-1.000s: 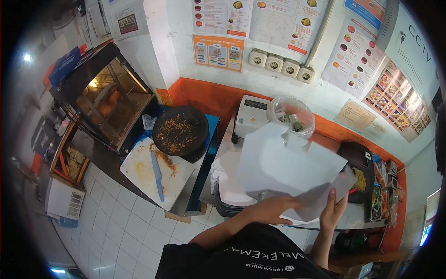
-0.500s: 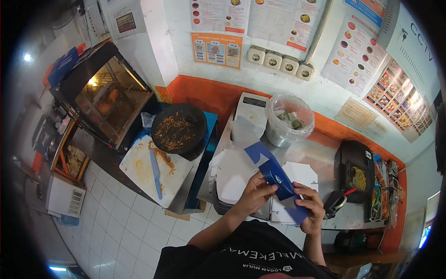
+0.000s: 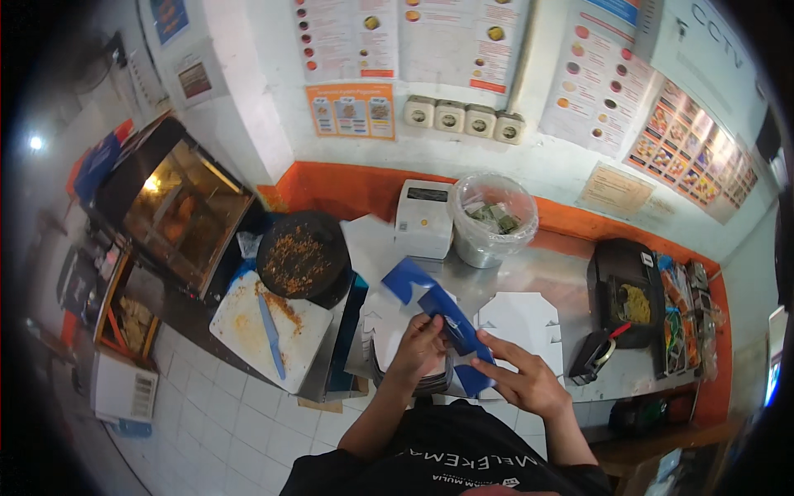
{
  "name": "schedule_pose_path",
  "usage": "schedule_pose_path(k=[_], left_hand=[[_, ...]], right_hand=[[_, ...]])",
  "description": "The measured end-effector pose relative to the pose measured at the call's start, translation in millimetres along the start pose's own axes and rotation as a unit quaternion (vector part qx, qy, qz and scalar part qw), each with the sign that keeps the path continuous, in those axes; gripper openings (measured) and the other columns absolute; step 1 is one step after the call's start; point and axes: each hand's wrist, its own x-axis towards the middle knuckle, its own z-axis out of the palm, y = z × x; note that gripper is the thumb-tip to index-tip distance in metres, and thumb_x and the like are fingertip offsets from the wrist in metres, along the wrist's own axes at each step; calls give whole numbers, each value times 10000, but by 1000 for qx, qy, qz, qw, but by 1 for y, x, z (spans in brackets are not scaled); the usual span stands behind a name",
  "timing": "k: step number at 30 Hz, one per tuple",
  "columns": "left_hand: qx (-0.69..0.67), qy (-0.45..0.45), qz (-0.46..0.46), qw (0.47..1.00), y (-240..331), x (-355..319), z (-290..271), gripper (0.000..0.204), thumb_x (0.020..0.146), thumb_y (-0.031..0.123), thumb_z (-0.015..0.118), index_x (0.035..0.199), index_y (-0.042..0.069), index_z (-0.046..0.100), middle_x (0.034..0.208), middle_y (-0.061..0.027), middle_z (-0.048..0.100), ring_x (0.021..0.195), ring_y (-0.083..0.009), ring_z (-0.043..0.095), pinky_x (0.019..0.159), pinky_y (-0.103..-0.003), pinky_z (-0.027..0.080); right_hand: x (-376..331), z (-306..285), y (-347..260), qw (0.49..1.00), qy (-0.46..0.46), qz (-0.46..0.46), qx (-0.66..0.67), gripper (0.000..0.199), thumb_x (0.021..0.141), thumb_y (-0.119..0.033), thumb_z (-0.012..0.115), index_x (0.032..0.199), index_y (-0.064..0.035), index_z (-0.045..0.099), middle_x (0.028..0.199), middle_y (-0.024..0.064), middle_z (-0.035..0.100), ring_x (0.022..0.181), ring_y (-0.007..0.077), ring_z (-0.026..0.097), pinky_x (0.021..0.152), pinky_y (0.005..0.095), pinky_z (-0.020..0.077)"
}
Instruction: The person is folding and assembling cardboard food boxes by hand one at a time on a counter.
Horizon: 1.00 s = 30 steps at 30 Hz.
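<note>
A blue die-cut cardboard piece (image 3: pixel 451 318), partly creased, slants across in front of me over the counter. My left hand (image 3: pixel 419 351) pinches its near-left edge between thumb and fingers. On its right side, my right hand (image 3: pixel 529 380) grips the lower end with the fingers stretched along it. Beyond its far end a pale panel (image 3: pixel 368 244) stands out; whether the two are joined I cannot tell. Below the hands lie white cardboard blanks (image 3: pixel 521 331) with notched corners, and more white blanks (image 3: pixel 385 331) are stacked to the left, partly hidden by my hand.
A white label printer (image 3: pixel 423 219) and a plastic-lined metal bucket (image 3: pixel 494 240) stand against the wall. On the right are a tape dispenser (image 3: pixel 597 355) and a black container (image 3: pixel 626 281). To the left are a stone mortar (image 3: pixel 302 256), a cutting board with a blue knife (image 3: pixel 271 335), and a glass warmer (image 3: pixel 178 215).
The blue cardboard has shifted left, and its far end now shows a cutout more plainly. My right hand has opened out along its lower end. The whole view has shifted slightly.
</note>
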Motion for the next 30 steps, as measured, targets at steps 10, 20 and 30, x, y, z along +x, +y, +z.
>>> schedule_pose_path(k=[10,20,30], left_hand=[[50,-18,84,995,2,11,7,187,1040,134,568,1180,95,686,1154,-78,718,1081,-207,694,950,-425,569],[259,116,160,945,15,11,19,170,1039,146,590,1132,20,654,1079,-84,702,977,-160,678,863,-326,562],[284,237,170,913,-28,13,31,267,1073,265,546,1072,11,626,978,-40,667,837,-84,630,743,-249,526]], right_hand=[[4,18,12,993,100,37,45,523,767,50,655,1283,-36,663,1515,194,474,1248,371,602,927,428,582],[15,33,17,992,108,43,57,523,791,57,662,1303,-47,647,1485,202,493,1254,374,592,927,427,576],[37,82,46,964,180,97,-170,456,848,-42,690,1300,-16,630,1441,213,526,1300,410,519,1044,457,487]])
